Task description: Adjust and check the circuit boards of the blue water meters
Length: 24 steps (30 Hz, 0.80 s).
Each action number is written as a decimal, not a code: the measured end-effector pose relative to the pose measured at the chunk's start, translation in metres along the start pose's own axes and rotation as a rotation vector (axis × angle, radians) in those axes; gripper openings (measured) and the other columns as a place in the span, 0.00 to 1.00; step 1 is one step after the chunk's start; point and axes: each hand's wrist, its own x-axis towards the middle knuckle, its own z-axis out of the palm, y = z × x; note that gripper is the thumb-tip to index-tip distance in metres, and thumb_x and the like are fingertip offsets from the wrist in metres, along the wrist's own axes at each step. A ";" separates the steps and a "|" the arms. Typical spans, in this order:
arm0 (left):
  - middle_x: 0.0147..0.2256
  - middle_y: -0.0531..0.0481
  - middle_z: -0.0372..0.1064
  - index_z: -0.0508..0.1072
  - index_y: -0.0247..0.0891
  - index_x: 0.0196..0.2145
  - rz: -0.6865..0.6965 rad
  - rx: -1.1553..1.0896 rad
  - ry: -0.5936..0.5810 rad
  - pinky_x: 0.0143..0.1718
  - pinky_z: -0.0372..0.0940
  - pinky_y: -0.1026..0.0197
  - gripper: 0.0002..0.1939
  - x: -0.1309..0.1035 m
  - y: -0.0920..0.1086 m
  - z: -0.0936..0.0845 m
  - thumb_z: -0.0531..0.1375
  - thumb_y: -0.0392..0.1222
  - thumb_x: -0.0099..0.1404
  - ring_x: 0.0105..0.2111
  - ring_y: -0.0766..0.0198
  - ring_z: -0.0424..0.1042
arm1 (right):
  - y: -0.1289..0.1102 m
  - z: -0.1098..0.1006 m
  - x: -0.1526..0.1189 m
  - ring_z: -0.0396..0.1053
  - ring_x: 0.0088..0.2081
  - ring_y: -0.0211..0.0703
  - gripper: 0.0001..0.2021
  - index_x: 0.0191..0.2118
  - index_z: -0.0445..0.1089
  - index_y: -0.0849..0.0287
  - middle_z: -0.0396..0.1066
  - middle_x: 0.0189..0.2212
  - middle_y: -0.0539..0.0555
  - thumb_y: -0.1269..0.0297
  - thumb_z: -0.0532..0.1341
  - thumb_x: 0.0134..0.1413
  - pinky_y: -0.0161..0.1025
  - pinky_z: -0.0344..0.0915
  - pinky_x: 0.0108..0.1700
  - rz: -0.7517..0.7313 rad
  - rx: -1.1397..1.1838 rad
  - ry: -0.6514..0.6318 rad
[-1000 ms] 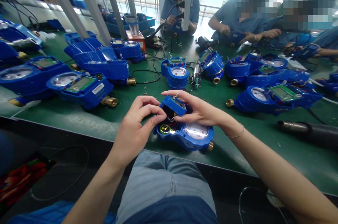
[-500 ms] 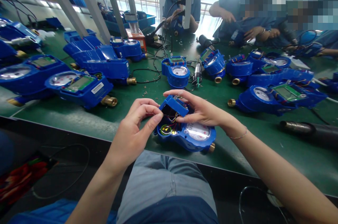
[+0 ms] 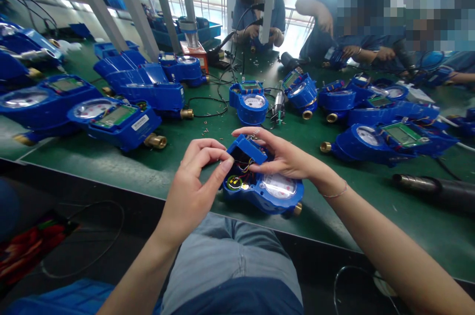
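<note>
In front of me on the bench lies a blue water meter point(image 3: 272, 199) with a white round dial and a brass end. Its electronics compartment is uncovered, showing a round green-and-yellow part point(image 3: 234, 183) and thin coloured wires point(image 3: 244, 165). My right hand point(image 3: 285, 154) grips a blue plastic board holder point(image 3: 247, 149), tilted up over the compartment, between thumb and fingers. At the compartment's left side, my left hand point(image 3: 202, 179) pinches with thumb and index finger; what lies between the fingertips is too small to make out.
More blue meters point(image 3: 248, 102) stand across the green bench point(image 3: 178, 166), left, ahead and right. Small screws lie beyond my hands. A dark tube-ended tool point(image 3: 426, 184) rests at right, a screwdriver point(image 3: 277, 107) ahead. Co-workers point(image 3: 260, 18) sit opposite, handling meters. Grey posts point(image 3: 129, 8) rise at left.
The view has shifted slightly. Both hands keep nearly the same hold at the meter, with the raised holder moved only a little.
</note>
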 end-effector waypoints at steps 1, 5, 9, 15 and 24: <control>0.45 0.52 0.64 0.73 0.43 0.37 0.016 0.028 0.008 0.51 0.63 0.58 0.03 0.000 0.001 0.001 0.59 0.41 0.68 0.47 0.63 0.68 | 0.000 0.000 0.000 0.60 0.62 0.51 0.30 0.62 0.58 0.54 0.61 0.60 0.58 0.62 0.68 0.56 0.49 0.59 0.63 0.002 0.004 0.000; 0.47 0.49 0.64 0.74 0.42 0.42 0.116 0.203 0.008 0.55 0.62 0.56 0.06 -0.001 0.010 0.004 0.58 0.38 0.69 0.51 0.61 0.66 | 0.002 0.001 -0.001 0.64 0.58 0.49 0.30 0.57 0.57 0.54 0.60 0.60 0.59 0.64 0.70 0.53 0.49 0.64 0.59 -0.030 0.100 0.030; 0.55 0.43 0.60 0.72 0.41 0.50 0.192 0.324 -0.039 0.58 0.62 0.50 0.13 -0.004 0.016 0.010 0.58 0.40 0.69 0.55 0.56 0.62 | 0.003 0.003 -0.001 0.61 0.61 0.51 0.30 0.52 0.56 0.52 0.60 0.61 0.59 0.67 0.72 0.48 0.53 0.61 0.62 -0.084 0.186 0.045; 0.62 0.38 0.53 0.70 0.38 0.53 0.241 0.472 -0.091 0.59 0.59 0.41 0.15 -0.007 0.018 0.018 0.53 0.42 0.71 0.60 0.48 0.56 | 0.007 0.002 0.000 0.63 0.61 0.51 0.31 0.50 0.58 0.50 0.60 0.61 0.57 0.68 0.75 0.44 0.55 0.60 0.62 -0.163 0.227 0.051; 0.65 0.45 0.49 0.71 0.47 0.51 0.211 0.549 -0.138 0.58 0.59 0.39 0.14 -0.008 0.025 0.022 0.51 0.38 0.72 0.61 0.46 0.53 | 0.007 0.002 -0.002 0.63 0.60 0.48 0.31 0.49 0.58 0.49 0.63 0.58 0.55 0.65 0.76 0.43 0.51 0.62 0.60 -0.122 0.215 0.102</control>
